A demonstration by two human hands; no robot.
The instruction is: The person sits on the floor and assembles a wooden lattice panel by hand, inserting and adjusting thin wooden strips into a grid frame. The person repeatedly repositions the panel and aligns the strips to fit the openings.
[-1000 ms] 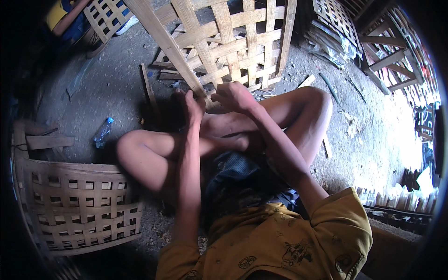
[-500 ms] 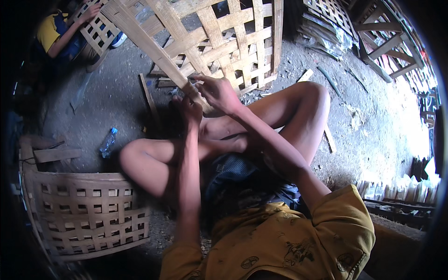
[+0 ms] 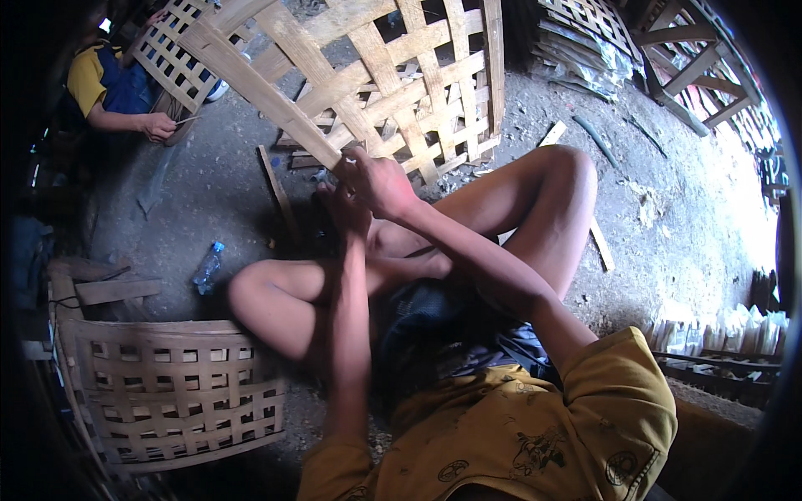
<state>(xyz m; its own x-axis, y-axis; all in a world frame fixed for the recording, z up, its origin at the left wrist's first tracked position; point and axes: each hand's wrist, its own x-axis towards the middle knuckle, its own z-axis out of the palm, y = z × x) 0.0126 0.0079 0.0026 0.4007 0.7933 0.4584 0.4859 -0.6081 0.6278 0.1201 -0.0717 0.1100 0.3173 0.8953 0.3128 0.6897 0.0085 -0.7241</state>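
A large woven bamboo panel [image 3: 386, 104] with a flat wooden edge strip stands tilted in front of me, its near corner over my crossed legs. My right hand [image 3: 383, 185] is closed at that corner, its fingers curled over the end of the edge strip. Just below and to the left, my left hand [image 3: 347, 207] is closed against the same corner. The two hands almost touch, and they hide the corner itself. Whether a small piece is pinched between the fingers cannot be made out.
Another woven panel [image 3: 180, 392] lies at my left. A plastic bottle with a blue cap [image 3: 208, 267] and a wooden strip [image 3: 278, 194] lie on the ground. At the far left, a co-worker's hand [image 3: 157, 127] holds a thin stick near a lattice panel [image 3: 177, 54]. Stacked panels [image 3: 576, 54] stand far right.
My right hand has closed over the panel's corner, where its fingers were stretched along the strip. My left hand has dropped slightly. The co-worker's hand has come down from the lattice panel.
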